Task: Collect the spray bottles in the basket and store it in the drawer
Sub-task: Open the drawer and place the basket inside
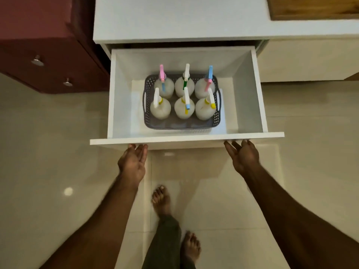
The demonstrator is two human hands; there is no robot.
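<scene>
A white drawer (258, 98) stands pulled out from the white cabinet. Inside it rests a grey perforated basket (181, 124) holding several white spray bottles (184, 108) with pink, blue, white and yellow nozzles, all upright in two rows. My left hand (134, 162) is at the left part of the drawer's front panel (186, 138), fingers apart and fingertips at its lower edge. My right hand (243, 155) is at the right part of the same panel, fingers spread, empty. Neither hand holds anything.
A dark red cabinet (48, 61) with two round knobs stands to the left of the drawer. The white countertop (174, 18) lies above, with a wooden board (314, 7) at the top right. My bare feet (162, 200) stand on the glossy tiled floor below the drawer.
</scene>
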